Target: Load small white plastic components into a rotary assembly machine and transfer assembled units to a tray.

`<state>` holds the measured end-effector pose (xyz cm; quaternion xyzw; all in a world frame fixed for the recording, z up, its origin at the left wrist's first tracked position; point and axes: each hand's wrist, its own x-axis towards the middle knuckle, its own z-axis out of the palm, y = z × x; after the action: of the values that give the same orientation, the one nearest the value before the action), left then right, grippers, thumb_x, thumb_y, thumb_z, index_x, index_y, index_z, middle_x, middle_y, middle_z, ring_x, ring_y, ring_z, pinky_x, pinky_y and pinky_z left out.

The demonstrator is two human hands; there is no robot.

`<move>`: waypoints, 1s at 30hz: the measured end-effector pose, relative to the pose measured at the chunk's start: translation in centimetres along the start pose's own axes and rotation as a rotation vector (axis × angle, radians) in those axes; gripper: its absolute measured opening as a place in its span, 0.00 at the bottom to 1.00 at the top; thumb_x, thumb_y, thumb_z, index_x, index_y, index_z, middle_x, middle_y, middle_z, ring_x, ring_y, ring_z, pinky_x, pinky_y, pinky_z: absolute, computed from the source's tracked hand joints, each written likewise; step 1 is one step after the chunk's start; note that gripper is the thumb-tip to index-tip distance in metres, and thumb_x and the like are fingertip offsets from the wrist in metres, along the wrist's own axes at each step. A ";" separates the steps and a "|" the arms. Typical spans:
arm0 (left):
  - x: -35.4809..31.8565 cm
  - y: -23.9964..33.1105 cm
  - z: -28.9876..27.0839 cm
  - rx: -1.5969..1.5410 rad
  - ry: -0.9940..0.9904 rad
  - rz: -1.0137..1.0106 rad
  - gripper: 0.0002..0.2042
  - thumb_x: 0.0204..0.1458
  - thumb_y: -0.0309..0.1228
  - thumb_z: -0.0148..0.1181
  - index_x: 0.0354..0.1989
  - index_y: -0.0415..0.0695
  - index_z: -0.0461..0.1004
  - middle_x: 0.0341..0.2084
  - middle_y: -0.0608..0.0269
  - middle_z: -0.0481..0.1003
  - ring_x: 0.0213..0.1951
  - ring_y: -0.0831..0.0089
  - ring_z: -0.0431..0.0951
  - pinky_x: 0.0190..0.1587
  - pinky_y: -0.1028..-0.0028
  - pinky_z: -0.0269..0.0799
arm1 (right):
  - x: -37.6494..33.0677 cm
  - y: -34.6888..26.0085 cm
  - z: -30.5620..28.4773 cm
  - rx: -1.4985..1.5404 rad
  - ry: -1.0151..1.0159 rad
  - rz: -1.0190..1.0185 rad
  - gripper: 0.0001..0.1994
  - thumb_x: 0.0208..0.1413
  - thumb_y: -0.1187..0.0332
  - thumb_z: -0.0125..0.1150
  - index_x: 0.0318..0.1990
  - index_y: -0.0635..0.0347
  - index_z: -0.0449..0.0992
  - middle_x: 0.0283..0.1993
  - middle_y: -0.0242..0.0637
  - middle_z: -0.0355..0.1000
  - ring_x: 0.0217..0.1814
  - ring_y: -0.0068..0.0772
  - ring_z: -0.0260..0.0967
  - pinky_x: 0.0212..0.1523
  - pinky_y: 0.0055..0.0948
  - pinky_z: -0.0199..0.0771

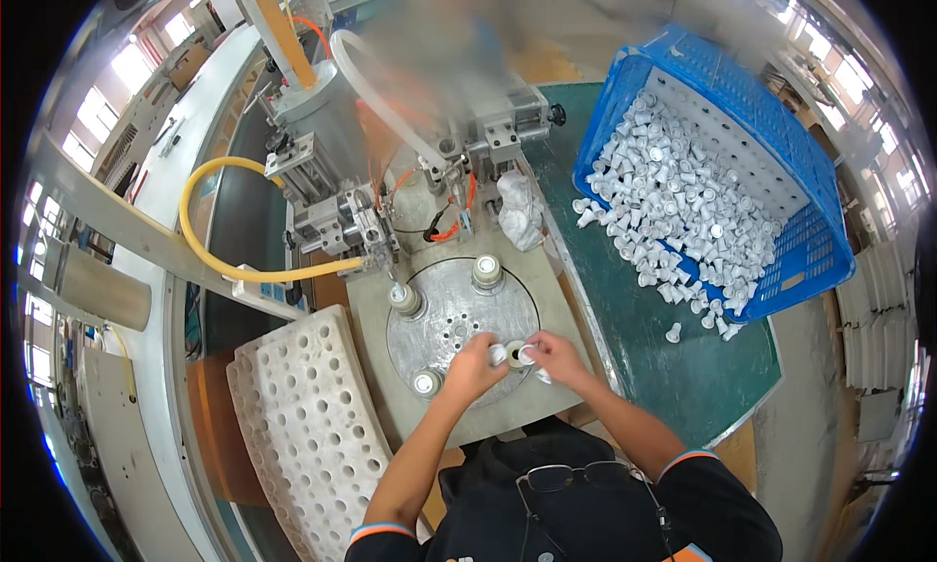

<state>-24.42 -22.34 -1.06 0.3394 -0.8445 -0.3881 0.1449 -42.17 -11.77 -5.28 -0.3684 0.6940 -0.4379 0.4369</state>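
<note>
My left hand [472,371] pinches a small white plastic cap [498,354] at the front right of a round metal turntable [459,308]. Close beside it, my right hand [556,356] has its fingers closed on another small white plastic cap [527,355]. Between the two hands is a round holder [514,358] with a dark centre, partly covered by the fingers. A further white piece [543,376] shows just below my right fingers. Other holders on the turntable carry white pieces: one at the back [486,269], one at the left [403,298], one at the front left [426,382].
A blue crate [830,260] lies tipped on the green tabletop [625,318], spilling many white plastic caps [683,201]. One loose cap [673,334] lies apart. Left of the turntable stands a pale board with holes [307,406]. Metal cylinders [337,220] and a yellow hose [195,220] border the far side.
</note>
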 end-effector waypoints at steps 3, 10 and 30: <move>-2.2 0.2 -2.2 0.052 0.024 -0.059 0.14 0.42 0.35 0.61 0.34 0.42 0.69 0.30 0.54 0.75 0.31 0.55 0.76 0.33 0.61 0.71 | 1.0 0.5 1.0 -0.285 0.020 -0.097 0.11 0.50 0.65 0.60 0.41 0.55 0.71 0.26 0.37 0.73 0.27 0.31 0.71 0.28 0.32 0.68; -5.0 -0.2 -2.3 0.084 0.121 -0.211 0.10 0.45 0.33 0.60 0.35 0.45 0.72 0.19 0.57 0.73 0.22 0.61 0.75 0.26 0.65 0.68 | -0.7 4.9 1.5 0.057 0.068 0.130 0.14 0.53 0.59 0.62 0.42 0.55 0.71 0.25 0.27 0.68 0.26 0.21 0.65 0.25 0.26 0.64; 0.2 -0.6 4.5 0.289 -0.122 -0.005 0.25 0.39 0.35 0.68 0.49 0.51 0.71 0.31 0.59 0.72 0.33 0.59 0.75 0.35 0.63 0.71 | -5.5 -0.2 -5.6 0.046 0.018 -0.037 0.08 0.52 0.66 0.62 0.33 0.61 0.75 0.32 0.31 0.74 0.34 0.20 0.69 0.36 0.23 0.68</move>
<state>-26.63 -20.27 -4.51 0.3346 -0.8980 -0.2828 0.0420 -45.41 -5.37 -2.26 -0.3670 0.6806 -0.4650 0.4310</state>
